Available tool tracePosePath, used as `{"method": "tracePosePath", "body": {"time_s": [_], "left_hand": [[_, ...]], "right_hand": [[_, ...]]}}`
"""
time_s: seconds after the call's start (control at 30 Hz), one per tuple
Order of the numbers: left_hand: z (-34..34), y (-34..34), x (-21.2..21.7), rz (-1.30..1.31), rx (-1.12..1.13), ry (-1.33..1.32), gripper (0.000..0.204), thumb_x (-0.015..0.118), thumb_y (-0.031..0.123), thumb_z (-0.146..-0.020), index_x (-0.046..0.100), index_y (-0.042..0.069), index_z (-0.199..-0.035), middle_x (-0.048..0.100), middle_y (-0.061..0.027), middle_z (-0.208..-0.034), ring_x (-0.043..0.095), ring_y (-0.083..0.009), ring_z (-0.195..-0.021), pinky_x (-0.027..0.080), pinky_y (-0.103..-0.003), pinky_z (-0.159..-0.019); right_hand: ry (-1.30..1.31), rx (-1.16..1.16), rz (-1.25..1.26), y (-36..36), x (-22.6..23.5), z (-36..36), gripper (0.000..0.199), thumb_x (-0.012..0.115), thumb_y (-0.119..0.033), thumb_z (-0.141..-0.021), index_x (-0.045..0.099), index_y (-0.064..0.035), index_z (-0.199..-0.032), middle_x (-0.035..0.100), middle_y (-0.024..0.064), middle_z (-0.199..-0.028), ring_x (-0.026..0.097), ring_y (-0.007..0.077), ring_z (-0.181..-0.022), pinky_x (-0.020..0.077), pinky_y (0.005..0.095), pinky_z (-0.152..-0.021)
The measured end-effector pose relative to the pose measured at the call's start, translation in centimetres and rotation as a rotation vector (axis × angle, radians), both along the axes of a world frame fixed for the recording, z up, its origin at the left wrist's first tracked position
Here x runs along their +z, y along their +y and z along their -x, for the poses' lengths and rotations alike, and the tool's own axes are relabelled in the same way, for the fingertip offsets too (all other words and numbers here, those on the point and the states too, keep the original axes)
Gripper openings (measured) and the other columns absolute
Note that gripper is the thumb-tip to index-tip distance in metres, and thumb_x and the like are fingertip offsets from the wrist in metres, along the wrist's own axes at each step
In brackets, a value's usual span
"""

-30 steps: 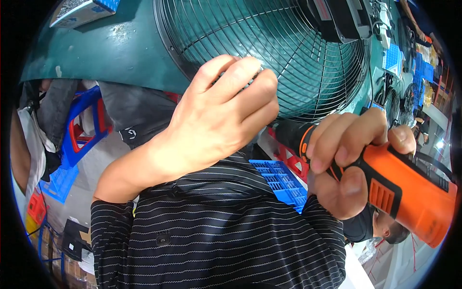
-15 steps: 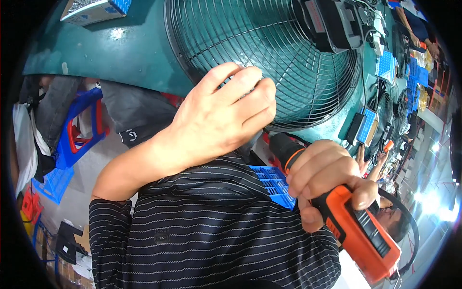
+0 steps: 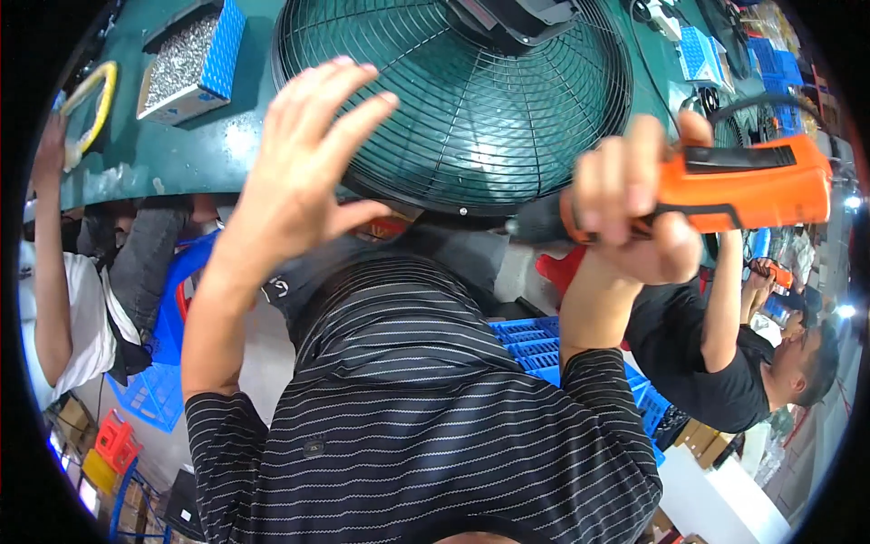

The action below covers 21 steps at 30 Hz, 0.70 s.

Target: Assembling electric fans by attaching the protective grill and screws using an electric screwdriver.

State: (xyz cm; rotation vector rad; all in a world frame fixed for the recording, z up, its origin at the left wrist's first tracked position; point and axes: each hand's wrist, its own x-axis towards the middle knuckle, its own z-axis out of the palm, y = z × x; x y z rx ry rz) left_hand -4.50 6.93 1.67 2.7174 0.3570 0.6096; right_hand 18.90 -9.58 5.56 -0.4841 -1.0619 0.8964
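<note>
Head view looks down over a striped shirt [image 3: 426,426] at two raised hands in front of a round wire fan guard [image 3: 453,100] lying on a green table [image 3: 181,154]. At the right, the right hand [image 3: 630,213] is clenched around the neck of an orange power screwdriver [image 3: 739,186], fingers wrapped over the top and thumb underneath; the orange body runs out to the right of the grip and the dark nose sticks out to its left, ending just below the guard's lower rim. Whether the tip touches the rim cannot be told. Well to the left of that grip, the left hand [image 3: 299,177] is released, fingers spread and holding nothing, its fingertips [image 3: 349,68] over the left edge of the guard; whether they press on the wires is unclear. Beyond the left hand, further left on the table, sits a blue box of small silver screws [image 3: 186,63]. Below the screwdriver grip a blue plastic crate [image 3: 544,349] shows past the right sleeve, and further right a person in a black shirt [image 3: 716,363] sits nearby.
</note>
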Motion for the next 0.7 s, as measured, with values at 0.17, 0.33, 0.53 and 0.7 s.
{"method": "tracePosePath", "body": {"time_s": [0.17, 0.33, 0.53, 0.7], "left_hand": [[0.4, 5.0, 0.7, -0.133, -0.067, 0.14, 0.1, 0.091, 0.018, -0.043, 0.053, 0.008, -0.135, 0.047, -0.013, -0.144, 0.038, -0.037, -0.139, 0.033, -0.049, -0.115], [-0.2, 5.0, 1.0, -0.176, -0.116, 0.149, 0.098, 0.093, 0.029, -0.041, 0.056, 0.003, -0.128, 0.053, -0.017, -0.134, 0.047, -0.0387, -0.13, 0.037, -0.049, -0.113], [-2.4, 0.6, -1.1, -0.221, -0.1, 0.058, 0.098, 0.086, 0.06, -0.047, 0.059, 0.002, -0.121, 0.053, -0.0192, -0.126, 0.051, -0.0401, -0.117, 0.037, -0.055, -0.104], [-3.0, -4.3, -2.7, -0.188, 0.044, -0.041, 0.095, 0.081, 0.066, -0.06, 0.058, 0.006, -0.13, 0.05, -0.0201, -0.131, 0.047, -0.0406, -0.12, 0.037, -0.053, -0.102]], "right_hand": [[0.009, -0.728, 0.431, -6.2, -0.6, -2.6, 0.052, 0.061, -0.012, -0.092, 0.039, 0.0044, -0.137, 0.061, 0.0211, -0.112, 0.059, 0.0166, -0.063, 0.0502, 0.0298, -0.056], [-0.019, -0.845, 0.956, -10.1, -3.2, -1.7, 0.045, 0.07, -0.009, -0.087, 0.051, 0.0057, -0.124, 0.064, 0.0183, -0.117, 0.07, 0.0206, -0.076, 0.052, 0.0268, -0.054], [0.087, -0.724, 0.95, -7.6, -3.9, -2.5, 0.041, 0.072, -0.014, -0.087, 0.056, 0.0009, -0.121, 0.066, 0.0111, -0.073, 0.062, 0.0164, -0.059, 0.05, 0.0265, -0.054], [0.118, -0.964, 0.611, -5.4, -4.2, -6.3, 0.034, 0.066, -0.011, -0.093, 0.052, 0.0009, -0.123, 0.067, 0.0205, -0.107, 0.063, 0.0171, -0.064, 0.0522, 0.031, -0.058]]}}
